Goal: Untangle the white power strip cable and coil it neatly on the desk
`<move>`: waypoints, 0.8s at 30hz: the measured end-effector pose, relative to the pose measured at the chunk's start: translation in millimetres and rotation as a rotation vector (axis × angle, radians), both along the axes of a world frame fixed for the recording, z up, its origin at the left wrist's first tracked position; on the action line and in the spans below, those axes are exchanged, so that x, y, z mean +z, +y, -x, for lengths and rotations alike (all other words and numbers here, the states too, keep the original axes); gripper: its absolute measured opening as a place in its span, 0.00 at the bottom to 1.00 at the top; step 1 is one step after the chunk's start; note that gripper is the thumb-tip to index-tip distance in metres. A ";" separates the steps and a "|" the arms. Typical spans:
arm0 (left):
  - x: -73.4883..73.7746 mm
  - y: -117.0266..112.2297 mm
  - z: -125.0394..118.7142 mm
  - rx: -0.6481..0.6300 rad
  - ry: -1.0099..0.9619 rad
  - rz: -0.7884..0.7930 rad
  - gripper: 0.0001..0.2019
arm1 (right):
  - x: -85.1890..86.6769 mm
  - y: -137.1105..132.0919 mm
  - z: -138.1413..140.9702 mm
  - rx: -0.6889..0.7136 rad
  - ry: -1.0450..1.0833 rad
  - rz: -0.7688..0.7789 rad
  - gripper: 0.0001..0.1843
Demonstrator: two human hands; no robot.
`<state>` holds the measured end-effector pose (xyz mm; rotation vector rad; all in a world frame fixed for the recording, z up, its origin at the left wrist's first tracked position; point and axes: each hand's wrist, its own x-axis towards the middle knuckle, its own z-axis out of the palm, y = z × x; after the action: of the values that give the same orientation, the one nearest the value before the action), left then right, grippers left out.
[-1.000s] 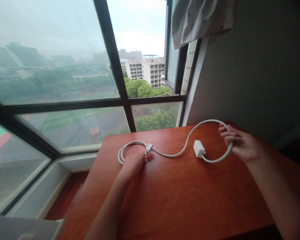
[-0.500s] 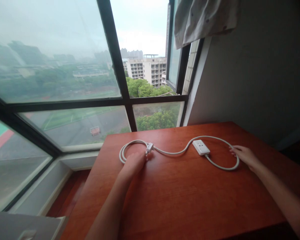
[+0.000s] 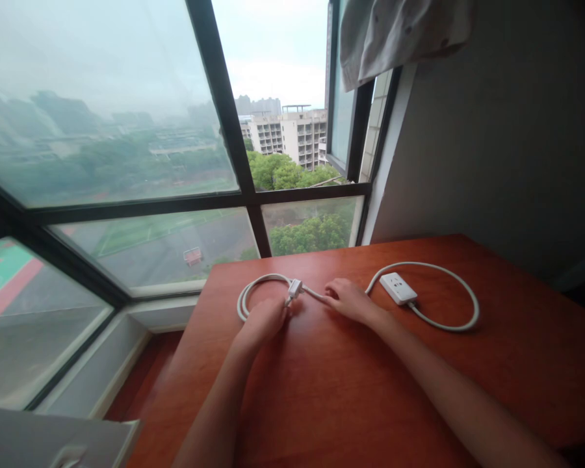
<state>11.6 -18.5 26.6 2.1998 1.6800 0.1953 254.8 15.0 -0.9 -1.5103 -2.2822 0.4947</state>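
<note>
A white extension cord lies across the reddish wooden table. Its left end is coiled in loops (image 3: 246,292) beside the white plug (image 3: 295,287). My left hand (image 3: 267,318) is closed on the cord just below the plug, its fingertips partly hidden. To the right of the plug, my right hand (image 3: 350,300) has its thumb and fingers bent round the middle stretch of cord (image 3: 314,294), covering part of it. Farther right, the white socket block (image 3: 398,288) rests face up on the table, with a wide loop of cable (image 3: 475,302) curving around its right side.
The wooden table (image 3: 370,390) reaches up to a dark-framed window (image 3: 151,209) at the back and left. A window pane (image 3: 342,91) stands open beneath a hanging curtain (image 3: 394,39). The wall (image 3: 468,149) rises at the right.
My right hand has left the cable loop at the far right and moved left to the cord near the plug. My left hand stays at the plug end.
</note>
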 end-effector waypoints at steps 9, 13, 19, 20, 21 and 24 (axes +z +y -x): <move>4.8 -2.9 1.6 -0.037 -0.002 -0.029 0.15 | 9.8 24.6 13.6 -0.044 0.450 0.438 0.13; 2.8 -3.9 -1.5 -0.027 -0.048 -0.046 0.14 | 28.0 22.7 -2.6 -0.125 0.839 0.456 0.16; -4.9 6.2 -11.3 0.068 -0.561 -0.090 0.14 | 54.3 -10.5 -5.1 -0.143 1.213 0.417 0.18; -5.3 8.0 -13.3 0.118 -0.726 -0.069 0.15 | 56.8 -17.1 -2.1 -0.162 1.243 0.392 0.18; -5.1 9.2 -15.3 0.173 -0.880 -0.047 0.16 | 58.7 -23.6 1.9 -0.180 1.271 0.365 0.18; -2.9 8.9 -22.2 0.265 -1.140 0.005 0.18 | 61.4 -41.1 18.7 -0.212 1.325 0.301 0.17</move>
<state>33.8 -9.5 23.6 1.3201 1.2178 1.2239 236.2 -26.1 60.5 -0.9595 -1.0255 1.3035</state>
